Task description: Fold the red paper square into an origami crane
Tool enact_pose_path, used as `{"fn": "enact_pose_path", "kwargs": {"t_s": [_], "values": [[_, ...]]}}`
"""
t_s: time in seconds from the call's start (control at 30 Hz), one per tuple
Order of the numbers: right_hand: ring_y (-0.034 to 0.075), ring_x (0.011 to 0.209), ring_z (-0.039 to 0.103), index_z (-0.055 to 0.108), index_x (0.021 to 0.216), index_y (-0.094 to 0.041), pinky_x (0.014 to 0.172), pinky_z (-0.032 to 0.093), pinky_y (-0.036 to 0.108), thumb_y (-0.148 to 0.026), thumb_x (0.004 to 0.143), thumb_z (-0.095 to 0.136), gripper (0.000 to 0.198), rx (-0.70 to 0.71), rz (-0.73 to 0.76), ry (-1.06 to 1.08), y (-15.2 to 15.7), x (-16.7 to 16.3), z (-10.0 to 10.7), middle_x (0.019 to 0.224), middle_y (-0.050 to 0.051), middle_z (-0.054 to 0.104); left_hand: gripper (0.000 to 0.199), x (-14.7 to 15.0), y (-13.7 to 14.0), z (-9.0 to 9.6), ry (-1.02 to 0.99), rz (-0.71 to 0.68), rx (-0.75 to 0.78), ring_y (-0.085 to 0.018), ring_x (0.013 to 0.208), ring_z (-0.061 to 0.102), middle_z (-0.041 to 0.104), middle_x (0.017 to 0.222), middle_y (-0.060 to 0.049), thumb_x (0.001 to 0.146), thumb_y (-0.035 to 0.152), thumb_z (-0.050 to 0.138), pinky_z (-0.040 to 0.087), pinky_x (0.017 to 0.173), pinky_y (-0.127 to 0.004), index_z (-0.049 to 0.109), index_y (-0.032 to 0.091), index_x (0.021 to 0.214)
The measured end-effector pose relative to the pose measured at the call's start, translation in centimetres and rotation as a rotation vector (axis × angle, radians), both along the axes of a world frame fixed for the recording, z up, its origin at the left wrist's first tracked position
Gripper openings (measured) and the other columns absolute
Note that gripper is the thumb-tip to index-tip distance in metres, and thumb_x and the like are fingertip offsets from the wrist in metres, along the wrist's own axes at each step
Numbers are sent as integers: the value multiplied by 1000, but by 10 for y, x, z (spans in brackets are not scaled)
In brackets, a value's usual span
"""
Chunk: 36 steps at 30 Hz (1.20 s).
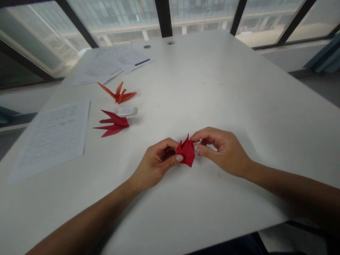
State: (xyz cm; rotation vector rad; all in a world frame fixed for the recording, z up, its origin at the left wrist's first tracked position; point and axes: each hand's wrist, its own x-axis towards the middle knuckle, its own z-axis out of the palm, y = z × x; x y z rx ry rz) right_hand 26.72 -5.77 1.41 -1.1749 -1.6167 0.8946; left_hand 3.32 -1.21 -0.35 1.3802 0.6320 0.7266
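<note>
A small piece of red origami (189,153), folded with pointed tips that stick up, is held just over the white table in front of me. My left hand (159,161) pinches its left side, thumb on the near face and the other fingers behind. At its right edge, the thumb and index finger of my right hand (223,150) close loosely on the paper. To the left lies another dark red origami piece (114,124) with several long points. Beyond it rests an orange origami crane (119,95) with spread wings.
Beside the dark red piece lies a small whitish item with printed marks (127,111), perhaps an eraser. Printed sheets (106,63) cover the far left of the table, and another sheet (58,131) lies at the left edge. Windows (196,16) border the table's far side.
</note>
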Motion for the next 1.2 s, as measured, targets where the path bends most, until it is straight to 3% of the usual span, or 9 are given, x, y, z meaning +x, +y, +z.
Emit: {"fn": "enact_pose_path", "kwargs": {"t_s": [0.17, 0.4, 0.6, 0.73, 0.93, 1.2], "values": [[20, 85, 72, 77, 97, -25, 75, 58, 34, -26, 89, 74, 8, -31, -60, 2, 0, -4, -3, 99, 3, 79, 12, 0, -1, 2, 74, 15, 73, -15, 84, 64, 67, 89, -3, 88, 22, 79, 54, 78, -26, 69, 17, 94], [18, 85, 71, 78, 91, -23, 75, 56, 33, -20, 89, 73, 6, 3, 41, 43, 3, -2, 3, 99, 3, 78, 13, -2, 1, 2, 92, 9, 96, -17, 88, 66, 68, 93, -4, 88, 23, 79, 56, 82, -29, 70, 17, 94], [18, 82, 70, 78, 88, -20, 71, 57, 32, -24, 82, 80, 7, -286, 75, 344, 7, 1, 1, 94, 4, 77, 18, -1, 1, 4, 88, 34, 69, -17, 84, 65, 69, 91, -5, 84, 25, 83, 56, 78, -29, 69, 16, 90], [16, 76, 69, 77, 84, -19, 69, 56, 31, -23, 78, 83, 9, -361, 103, 399, 10, 2, 1, 87, 3, 76, 15, -2, 2, 4, 93, 23, 75, -17, 86, 65, 69, 92, -4, 85, 24, 82, 56, 80, -28, 71, 17, 92], [12, 70, 65, 75, 97, -22, 63, 51, 27, -18, 77, 83, 22, -283, 93, 418, 10, 4, -1, 86, 0, 74, 14, -3, 3, 2, 95, 16, 82, -17, 86, 65, 68, 91, -4, 86, 23, 81, 55, 79, -28, 70, 17, 91], [17, 82, 66, 80, 103, -24, 74, 54, 33, -23, 89, 75, 16, -150, 131, 134, 9, 8, 8, 97, 3, 75, 9, -4, 3, 3, 72, -8, 85, -16, 86, 65, 68, 92, -4, 88, 20, 79, 54, 79, -27, 70, 18, 92]]}}
